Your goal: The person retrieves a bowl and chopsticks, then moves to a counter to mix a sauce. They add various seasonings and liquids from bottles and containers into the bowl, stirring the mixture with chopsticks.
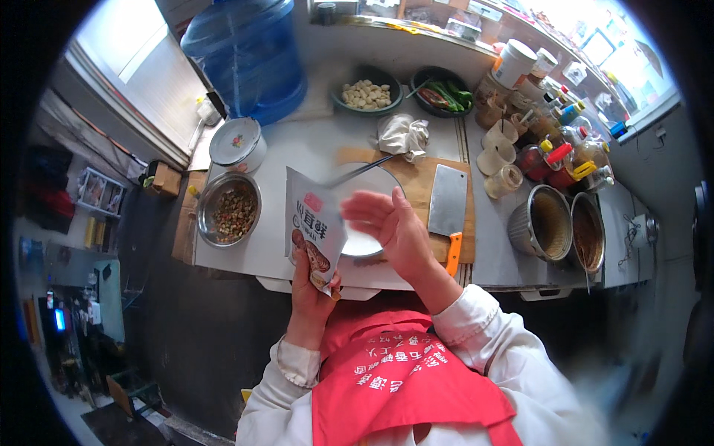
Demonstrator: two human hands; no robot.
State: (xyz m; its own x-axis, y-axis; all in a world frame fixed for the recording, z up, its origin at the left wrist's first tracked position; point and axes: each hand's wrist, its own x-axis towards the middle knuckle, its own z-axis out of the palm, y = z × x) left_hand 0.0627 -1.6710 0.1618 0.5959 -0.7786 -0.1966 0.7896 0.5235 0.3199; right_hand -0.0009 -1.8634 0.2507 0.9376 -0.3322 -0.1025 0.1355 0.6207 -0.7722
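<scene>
My left hand (312, 295) grips the lower end of a printed food pouch (315, 234), which stands upright over the table's front edge. Beside it my right hand (390, 231) is raised with the fingers apart, holding nothing, above a white bowl with a dark rim (362, 242). Dark chopsticks (365, 167) lie across the bowl's far side; their lower end is hidden behind the pouch. Partly under the bowl is a wooden cutting board (421, 173), with an orange-handled cleaver (448, 203) on its right side. A crumpled white cloth (403, 135) touches the board's back edge.
At left are a steel bowl of diced food (255, 223), a lidded enamel pot (237, 139) and a large blue water jug (245, 67). Bowls of garlic (397, 103) and peppers (449, 97) stand at the back. Bottles, jars and two steel pots (521, 223) crowd the right.
</scene>
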